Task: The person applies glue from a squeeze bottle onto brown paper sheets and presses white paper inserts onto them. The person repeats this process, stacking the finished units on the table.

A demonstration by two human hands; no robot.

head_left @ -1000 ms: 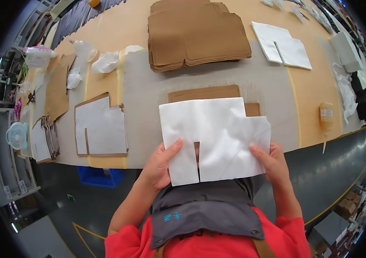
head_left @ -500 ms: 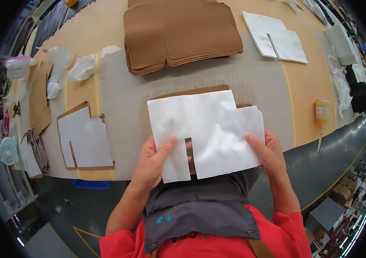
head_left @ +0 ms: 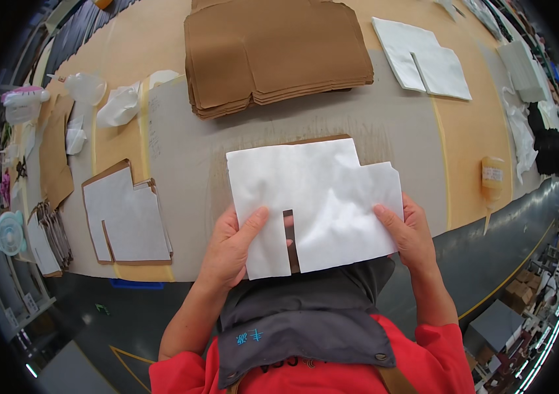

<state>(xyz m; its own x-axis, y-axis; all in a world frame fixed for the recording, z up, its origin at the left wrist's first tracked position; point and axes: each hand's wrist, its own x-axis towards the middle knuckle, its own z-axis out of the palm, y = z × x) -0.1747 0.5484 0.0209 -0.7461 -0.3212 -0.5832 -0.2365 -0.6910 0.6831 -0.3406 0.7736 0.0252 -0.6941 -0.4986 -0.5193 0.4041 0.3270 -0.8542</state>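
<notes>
A white notched sheet point(head_left: 319, 197) lies on a brown cardboard piece point(head_left: 319, 140) of the same outline, at the near edge of the table point(head_left: 417, 131). My left hand point(head_left: 233, 246) grips the sheet's lower left flap, thumb on top. At the lower right corner my right hand point(head_left: 407, 230) pinches the sheet the same way. A narrow slot in the sheet shows brown card between my hands. Below them hangs my grey apron point(head_left: 306, 315).
A thick stack of brown cardboard cutouts point(head_left: 273, 52) sits at the far middle. Another white-on-brown piece point(head_left: 128, 217) lies to the left, white sheets point(head_left: 424, 56) at the far right, a tape roll point(head_left: 493, 174) to the right, plastic bags point(head_left: 118, 105) and clutter to the left.
The view has tilted, so everything sits a little higher and more to the left. Both hands keep their grip on the white sheet, which has settled squarer over the brown card.
</notes>
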